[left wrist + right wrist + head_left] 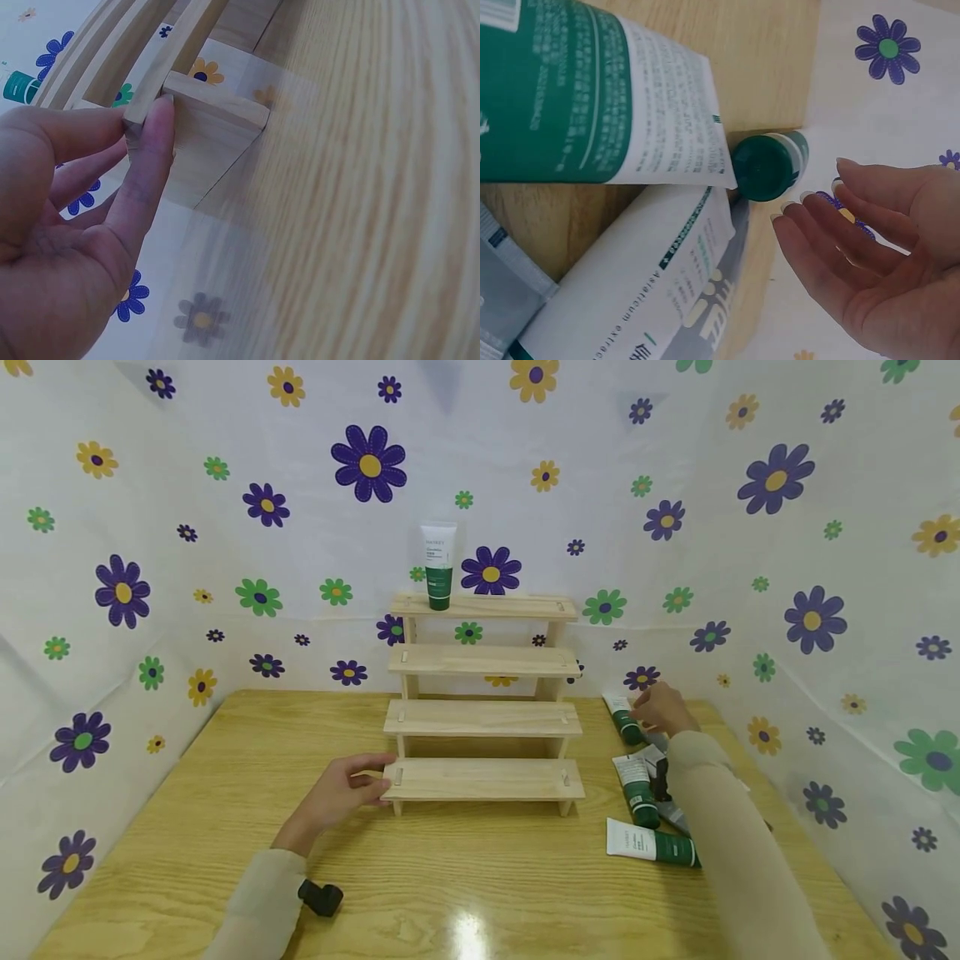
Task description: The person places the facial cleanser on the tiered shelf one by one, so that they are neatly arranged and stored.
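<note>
My left hand pinches the left end of the lowest step of a four-step wooden shelf. In the left wrist view, the thumb and fingers stand on either side of that board end. My right hand is over the back right of the table, beside a green-and-white squeeze tube. The right wrist view has its loosely bent fingers close to that tube's round green cap, with nothing held. Another squeeze tube stands upright on the top step, towards its left end.
Right of the shelf lie more tubes, among them a green-and-white one and another nearer the front. Grey tubes lie among them, partly hidden by my right arm. Flower-patterned sheeting encloses the wooden table.
</note>
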Demonstrator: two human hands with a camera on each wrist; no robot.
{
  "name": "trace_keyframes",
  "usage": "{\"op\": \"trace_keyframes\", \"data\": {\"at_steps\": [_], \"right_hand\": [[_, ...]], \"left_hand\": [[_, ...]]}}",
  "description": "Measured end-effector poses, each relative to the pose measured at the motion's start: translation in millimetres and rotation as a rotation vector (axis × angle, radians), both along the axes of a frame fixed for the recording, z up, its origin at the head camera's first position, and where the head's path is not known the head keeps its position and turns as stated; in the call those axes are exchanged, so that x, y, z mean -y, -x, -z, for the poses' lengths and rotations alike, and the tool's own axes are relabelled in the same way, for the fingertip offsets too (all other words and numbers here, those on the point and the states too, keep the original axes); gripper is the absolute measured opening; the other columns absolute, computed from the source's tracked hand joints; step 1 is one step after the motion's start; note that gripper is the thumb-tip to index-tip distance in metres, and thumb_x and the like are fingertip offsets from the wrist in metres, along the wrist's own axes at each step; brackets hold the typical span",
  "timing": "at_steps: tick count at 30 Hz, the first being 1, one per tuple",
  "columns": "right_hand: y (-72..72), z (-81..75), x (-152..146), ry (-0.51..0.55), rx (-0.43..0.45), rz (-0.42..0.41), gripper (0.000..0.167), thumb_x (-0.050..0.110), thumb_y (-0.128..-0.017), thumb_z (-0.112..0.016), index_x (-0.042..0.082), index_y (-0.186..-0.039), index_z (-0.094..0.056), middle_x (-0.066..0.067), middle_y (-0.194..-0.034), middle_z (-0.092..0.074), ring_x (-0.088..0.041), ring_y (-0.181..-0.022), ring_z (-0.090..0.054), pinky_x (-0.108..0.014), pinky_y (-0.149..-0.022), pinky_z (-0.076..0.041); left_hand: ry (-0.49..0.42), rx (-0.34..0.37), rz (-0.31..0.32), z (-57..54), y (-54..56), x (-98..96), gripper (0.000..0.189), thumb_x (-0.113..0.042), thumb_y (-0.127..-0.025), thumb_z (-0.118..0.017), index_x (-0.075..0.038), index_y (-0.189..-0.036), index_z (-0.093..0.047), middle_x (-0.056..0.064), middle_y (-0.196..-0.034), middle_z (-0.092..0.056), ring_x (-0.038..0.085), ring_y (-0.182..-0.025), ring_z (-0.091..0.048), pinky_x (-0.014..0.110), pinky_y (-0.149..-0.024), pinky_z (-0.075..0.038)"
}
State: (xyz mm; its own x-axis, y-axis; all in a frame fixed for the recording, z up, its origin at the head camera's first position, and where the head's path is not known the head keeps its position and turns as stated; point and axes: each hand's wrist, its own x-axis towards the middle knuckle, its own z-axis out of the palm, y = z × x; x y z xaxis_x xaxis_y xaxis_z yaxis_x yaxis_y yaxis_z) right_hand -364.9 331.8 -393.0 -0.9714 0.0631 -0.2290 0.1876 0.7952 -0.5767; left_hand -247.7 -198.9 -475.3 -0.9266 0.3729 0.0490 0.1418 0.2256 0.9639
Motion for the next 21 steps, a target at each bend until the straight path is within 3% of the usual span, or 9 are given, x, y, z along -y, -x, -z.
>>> {"op": "trace_keyframes", "data": {"at_steps": [4, 9, 13, 21], "right_hand": [[0.9, 5.7, -3.6, -0.047, -0.017, 0.013, 0.039, 0.006, -0.095, -0.065, -0.016, -0.126, -0.059, -0.037, -0.125, -0.062, -0.036, -0.098, -0.070, -0.036, -0.080, -0.066], [1.1, 11.3, -4.9, -0.127, -0.031, 0.020, 0.038, 0.008, -0.092, -0.065, -0.013, -0.123, -0.063, -0.031, -0.116, -0.068, -0.025, -0.084, -0.069, -0.028, -0.071, -0.058], [1.5, 15.2, -4.3, -0.139, -0.036, 0.014, 0.037, 0.008, -0.093, -0.066, -0.014, -0.124, -0.063, -0.032, -0.116, -0.067, -0.027, -0.085, -0.068, -0.028, -0.070, -0.058], [3.7, 22.9, -0.8, -0.091, -0.040, 0.009, 0.046, 0.010, -0.094, -0.071, -0.017, -0.129, -0.056, -0.040, -0.131, -0.056, -0.030, -0.089, -0.069, -0.028, -0.069, -0.063]], "left_hand": [[0.006, 0.004, -0.002, 0.0, -0.7, 0.4, 0.047, -0.005, -0.101, -0.064, 0.005, -0.146, -0.053, 0.033, -0.144, -0.052, 0.021, -0.104, -0.071, 0.028, -0.084, -0.065], [0.001, 0.009, 0.003, 0.3, -0.3, 0.5, 0.048, -0.006, -0.101, -0.065, 0.005, -0.146, -0.052, 0.033, -0.145, -0.052, 0.021, -0.104, -0.071, 0.028, -0.084, -0.065], [-0.008, 0.006, 0.008, 0.2, -0.8, 0.9, 0.048, -0.007, -0.101, -0.065, 0.005, -0.146, -0.052, 0.033, -0.145, -0.052, 0.017, -0.103, -0.071, 0.029, -0.084, -0.065], [-0.017, 0.010, 0.005, 0.2, 0.2, 0.1, 0.048, -0.007, -0.101, -0.065, 0.005, -0.146, -0.052, 0.033, -0.143, -0.053, 0.013, -0.102, -0.071, 0.028, -0.084, -0.065]]}}
